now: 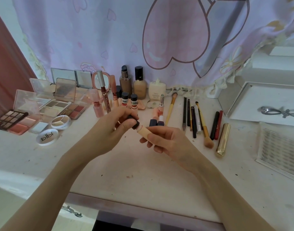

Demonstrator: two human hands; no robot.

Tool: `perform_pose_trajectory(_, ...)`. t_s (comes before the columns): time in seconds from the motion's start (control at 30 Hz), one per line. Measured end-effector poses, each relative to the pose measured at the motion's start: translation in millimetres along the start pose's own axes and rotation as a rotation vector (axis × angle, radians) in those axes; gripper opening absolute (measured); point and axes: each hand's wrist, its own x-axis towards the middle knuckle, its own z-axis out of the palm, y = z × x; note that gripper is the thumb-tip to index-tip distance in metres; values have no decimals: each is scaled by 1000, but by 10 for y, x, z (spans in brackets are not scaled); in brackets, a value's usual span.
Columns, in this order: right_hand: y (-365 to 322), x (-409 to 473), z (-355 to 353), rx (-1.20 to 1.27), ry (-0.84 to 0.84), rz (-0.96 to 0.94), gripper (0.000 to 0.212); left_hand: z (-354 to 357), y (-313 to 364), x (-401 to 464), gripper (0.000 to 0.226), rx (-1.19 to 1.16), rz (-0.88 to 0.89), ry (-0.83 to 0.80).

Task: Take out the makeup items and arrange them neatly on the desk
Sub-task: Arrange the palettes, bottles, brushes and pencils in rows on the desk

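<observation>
Tube point(143, 130) held above the desk point(143, 172), mid-front. Right hand point(166, 141) wraps its body to steady it; left hand point(115, 129) pinches the dark cap point(134, 124), likely twisting it shut. Palettes point(43, 110) sit left, pencils point(194, 119) right: sorted by kind.

Pale curtain point(109, 30) with big pink hearts hangs behind my desk. White drawer box point(259, 104) with silver bow handle point(279, 111) at my right. Red-brown door point(8, 67) at far left.
</observation>
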Motion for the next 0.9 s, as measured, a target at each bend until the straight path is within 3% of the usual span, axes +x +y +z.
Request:
perform_pose_trajectory(0.1, 46, 18, 51, -418, 94, -108, 20, 30, -34, 21, 11, 63, -61, -2)
perform_pose_trajectory(0.17, 53, 9, 80, -501, 148, -159, 22, 51, -36, 22, 14, 74, -49, 6)
perform_pose_trajectory(0.4, 56, 10, 82, -439, 188, -179, 21, -30, -13, 27, 39, -25, 0, 82)
perform_pose_trajectory(0.9, 55, 8, 91, -443, 183, -186, 22, 22, 7, 53, 39, -87, -11, 147)
